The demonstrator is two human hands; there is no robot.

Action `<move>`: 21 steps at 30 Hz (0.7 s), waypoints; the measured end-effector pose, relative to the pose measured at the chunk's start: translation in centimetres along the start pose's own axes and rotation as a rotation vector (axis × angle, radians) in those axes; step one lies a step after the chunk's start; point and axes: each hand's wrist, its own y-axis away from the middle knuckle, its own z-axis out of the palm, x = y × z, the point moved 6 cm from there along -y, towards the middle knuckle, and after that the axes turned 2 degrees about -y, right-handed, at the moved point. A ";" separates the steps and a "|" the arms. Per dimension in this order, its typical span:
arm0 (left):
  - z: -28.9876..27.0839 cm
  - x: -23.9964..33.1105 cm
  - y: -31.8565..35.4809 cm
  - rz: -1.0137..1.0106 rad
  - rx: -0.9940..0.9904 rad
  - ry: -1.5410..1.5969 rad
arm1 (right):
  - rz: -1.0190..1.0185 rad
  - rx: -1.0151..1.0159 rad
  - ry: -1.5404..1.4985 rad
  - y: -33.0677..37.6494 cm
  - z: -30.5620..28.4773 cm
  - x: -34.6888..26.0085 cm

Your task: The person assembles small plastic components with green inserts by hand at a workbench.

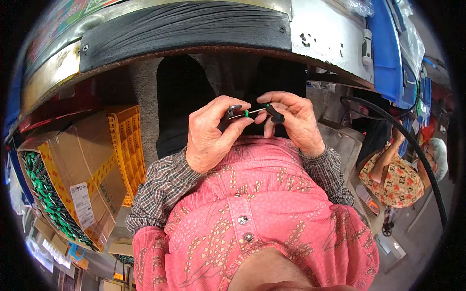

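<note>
Thin metal rod (256, 111) with green collar (246, 113), spanning the gap between both hands, before the pink shirt (262, 194). In the left hand (208, 133), a black part (224, 120), held by curled fingers; in the right hand (300, 120), a black end piece (276, 115), pinched by loosely bent fingers. At left, cardboard box (94, 165) of green-and-black parts (44, 191), beside yellow-orange crate (127, 150).
</note>
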 end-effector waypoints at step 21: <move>-0.3 -0.4 0.7 -0.202 -0.035 0.260 | -0.081 0.073 -0.057 0.4 0.2 -0.9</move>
